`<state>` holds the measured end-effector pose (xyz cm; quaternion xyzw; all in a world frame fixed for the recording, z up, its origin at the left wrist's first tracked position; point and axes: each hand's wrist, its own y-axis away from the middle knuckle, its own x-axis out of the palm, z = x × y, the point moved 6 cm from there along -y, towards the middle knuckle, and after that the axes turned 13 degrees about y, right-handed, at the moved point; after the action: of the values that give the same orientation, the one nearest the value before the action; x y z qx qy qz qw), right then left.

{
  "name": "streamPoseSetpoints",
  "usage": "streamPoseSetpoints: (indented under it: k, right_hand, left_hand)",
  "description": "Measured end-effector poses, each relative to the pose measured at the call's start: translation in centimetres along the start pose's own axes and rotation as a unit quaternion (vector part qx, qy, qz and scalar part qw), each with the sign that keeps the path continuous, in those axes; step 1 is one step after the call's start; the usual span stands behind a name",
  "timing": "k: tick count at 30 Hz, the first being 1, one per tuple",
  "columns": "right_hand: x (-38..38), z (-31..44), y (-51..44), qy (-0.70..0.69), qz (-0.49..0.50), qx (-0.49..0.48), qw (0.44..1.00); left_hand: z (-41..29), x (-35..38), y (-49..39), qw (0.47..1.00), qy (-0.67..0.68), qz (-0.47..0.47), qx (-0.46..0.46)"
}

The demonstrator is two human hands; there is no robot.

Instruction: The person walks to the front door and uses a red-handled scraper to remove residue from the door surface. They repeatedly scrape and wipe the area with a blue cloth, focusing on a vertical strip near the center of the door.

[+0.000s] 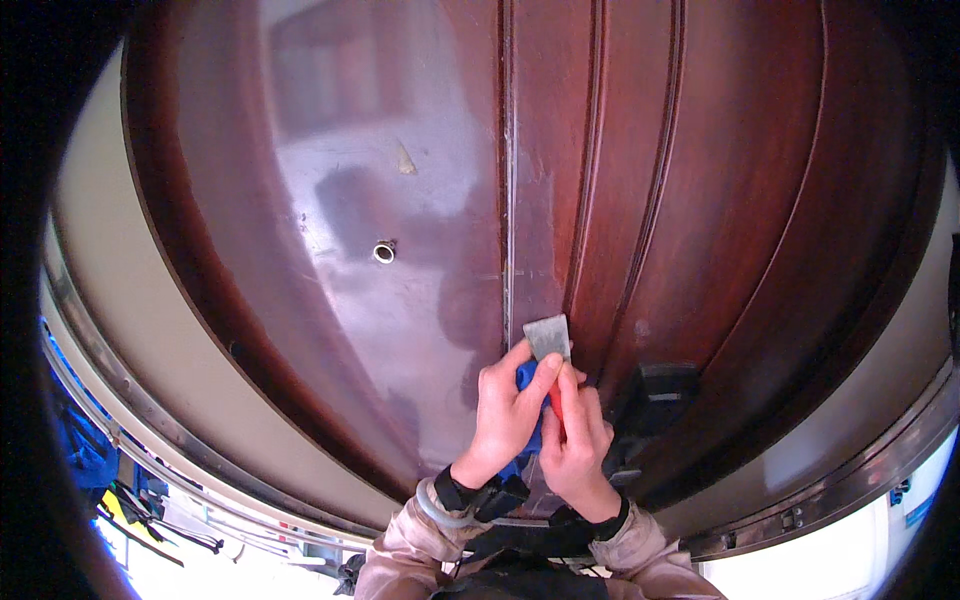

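A glossy dark red-brown panel (720, 187) with long grooves lies before me. Low in the middle, my right hand (579, 450) is closed on the red handle of a scraper (547, 334), whose flat grey blade points away from me. My left hand (504, 412) is just beside it, its thumb at the base of the blade. A blue object (534, 435), perhaps a cloth, shows between my hands; the left fingers appear to hold it, mostly hidden. A round metal-rimmed hole (384, 252) and a pale triangular mark (406, 159) are on the panel, left of my hands.
The panel rests on a pale surface (97, 172) with a curved-looking metal edge (810, 491). Beyond that edge at lower left are blue material (86, 442), a yellow item (124, 514) and dark straps or cables. A dark reflection shows on the panel, right of my hands.
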<state>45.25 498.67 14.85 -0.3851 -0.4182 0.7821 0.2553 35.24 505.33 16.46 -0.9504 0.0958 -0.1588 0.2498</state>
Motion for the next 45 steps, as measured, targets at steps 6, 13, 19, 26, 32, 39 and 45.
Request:
streamPoseSetpoints:
  k: [6, 13, 19, 26, 32, 39, 45]
  right_hand:
    - [-0.6, 0.5, -0.5, 0.0, -0.002, 0.001, 1.0]
    - [-0.3, -0.2, -0.3, -0.022, 0.058, -0.002, 0.998]
    - [0.6, -0.6, -0.3, -0.088, 0.054, 0.028, 0.994]
    - [0.6, 0.3, 0.7, -0.07, 0.008, 0.035, 0.997]
    - [0.5, 0.5, 0.8, -0.07, -0.001, 0.035, 0.997]
    - [0.5, 0.6, -0.4, -0.058, 0.0, 0.032, 0.998]
    - [0.3, 1.1, 0.4, -0.049, -0.015, 0.026, 0.998]
  left_hand:
    - [0.0, 0.1, 0.0, 0.998, -0.03, 0.023, -0.046]
    - [0.1, -0.2, -0.2, 0.998, 0.013, 0.039, -0.047]
    - [-0.5, -0.5, -0.1, 1.0, 0.014, 0.015, -0.005]
    - [-0.6, -0.7, -0.1, 0.997, -0.069, 0.032, -0.004]
    - [0.0, -0.7, 0.0, 0.996, -0.07, 0.04, -0.03]
    - [-0.1, -0.5, -1.0, 0.998, -0.023, 0.049, -0.042]
    - [-0.2, -0.6, -0.5, 0.996, -0.066, 0.047, -0.019]
